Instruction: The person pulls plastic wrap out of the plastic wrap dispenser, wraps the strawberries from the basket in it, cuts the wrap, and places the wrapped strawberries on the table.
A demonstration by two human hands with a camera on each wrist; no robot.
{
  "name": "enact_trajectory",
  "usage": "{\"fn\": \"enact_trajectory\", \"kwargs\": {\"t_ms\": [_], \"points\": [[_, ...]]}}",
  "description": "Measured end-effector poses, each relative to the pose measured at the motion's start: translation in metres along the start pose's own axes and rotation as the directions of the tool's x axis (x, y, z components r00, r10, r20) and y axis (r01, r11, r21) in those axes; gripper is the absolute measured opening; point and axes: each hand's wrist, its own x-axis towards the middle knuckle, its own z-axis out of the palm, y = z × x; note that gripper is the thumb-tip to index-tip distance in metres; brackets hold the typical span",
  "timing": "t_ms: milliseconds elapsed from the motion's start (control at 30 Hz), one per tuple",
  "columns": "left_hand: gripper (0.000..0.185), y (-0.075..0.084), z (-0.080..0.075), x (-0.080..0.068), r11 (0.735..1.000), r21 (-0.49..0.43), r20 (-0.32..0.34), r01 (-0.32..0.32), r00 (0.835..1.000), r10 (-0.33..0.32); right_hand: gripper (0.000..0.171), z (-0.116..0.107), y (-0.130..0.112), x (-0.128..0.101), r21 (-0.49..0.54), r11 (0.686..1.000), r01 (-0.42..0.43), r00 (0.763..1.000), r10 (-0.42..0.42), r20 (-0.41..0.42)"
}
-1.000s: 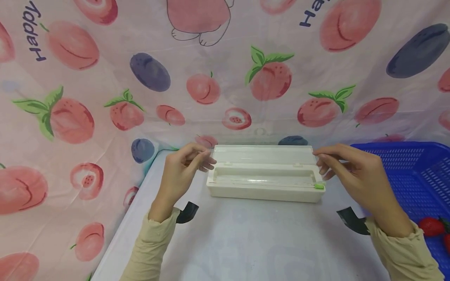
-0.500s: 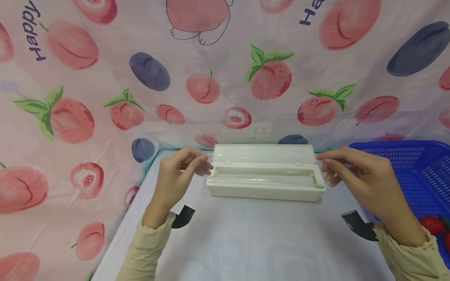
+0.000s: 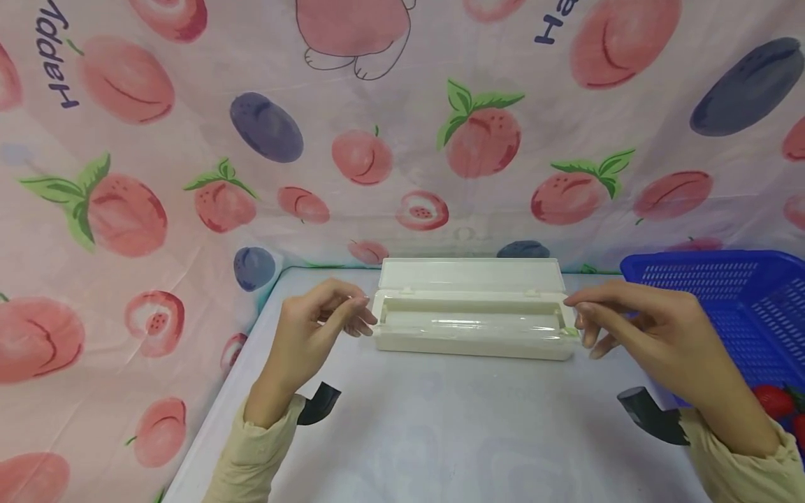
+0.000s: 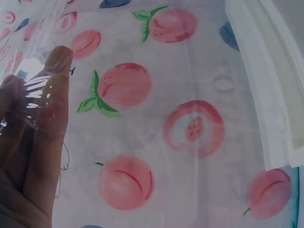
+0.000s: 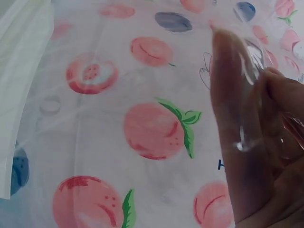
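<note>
Over the desk [image 3: 440,433], clear film [image 3: 472,325] is now drawn nearer from the open white dispenser [image 3: 472,318], pinched in the grip of left hand [image 3: 308,335] and right hand [image 3: 654,335], so the sheet is lengthened

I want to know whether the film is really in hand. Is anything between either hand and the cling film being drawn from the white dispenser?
Nothing visible. The left hand and right hand each pinch the cling film directly at the ends of the dispenser; film wraps the fingertips in both wrist views.

Open table [image 3: 440,433] before the dispenser box [image 3: 472,342]; blue basket [image 3: 748,307] rightward.
</note>
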Motion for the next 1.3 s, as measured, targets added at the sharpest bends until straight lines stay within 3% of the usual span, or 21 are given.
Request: {"fn": "enact_trajectory", "kwargs": {"t_ms": [167, 300, 567, 833, 1033, 1133, 1300], "points": [[0.003, 0.001, -0.001, -0.01, 0.999, -0.011, 0.056, 0.031, 0.998, -0.03, 0.033, -0.001, 0.004, -0.008, 0.088, 0.996, 0.0, 0.997, -0.007, 0.076], [0.003, 0.0, -0.001, -0.017, 0.998, -0.042, 0.102, 0.054, 0.994, -0.049, 0.035, 0.0, 0.008, -0.016, 0.168, 0.984, -0.057, 0.991, 0.036, 0.127], [0.015, -0.011, 0.003, -0.031, 0.99, -0.103, 0.182, 0.099, 0.98, -0.079, 0.038, 0.008, 0.02, -0.027, 0.356, 0.921, -0.157, 0.962, 0.06, 0.268], [0.013, -0.018, 0.007, -0.046, 0.978, -0.148, 0.238, 0.149, 0.965, -0.111, 0.039, 0.016, 0.029, -0.038, 0.446, 0.875, -0.19, 0.937, 0.026, 0.348], [0.011, -0.024, 0.012, -0.056, 0.962, -0.189, 0.294, 0.194, 0.946, -0.133, 0.033, 0.02, 0.032, -0.047, 0.446, 0.833, -0.328, 0.875, 0.091, 0.475], [0.009, -0.026, 0.014, -0.061, 0.955, -0.18, 0.316, 0.235, 0.933, -0.17, 0.028, 0.024, 0.033, -0.051, 0.431, 0.811, -0.397, 0.839, 0.13, 0.528], [0.005, -0.03, 0.019, -0.072, 0.937, -0.157, 0.353, 0.313, 0.904, -0.243, 0.025, 0.031, 0.038, -0.058, 0.459, 0.756, -0.467, 0.799, 0.138, 0.585]]}}
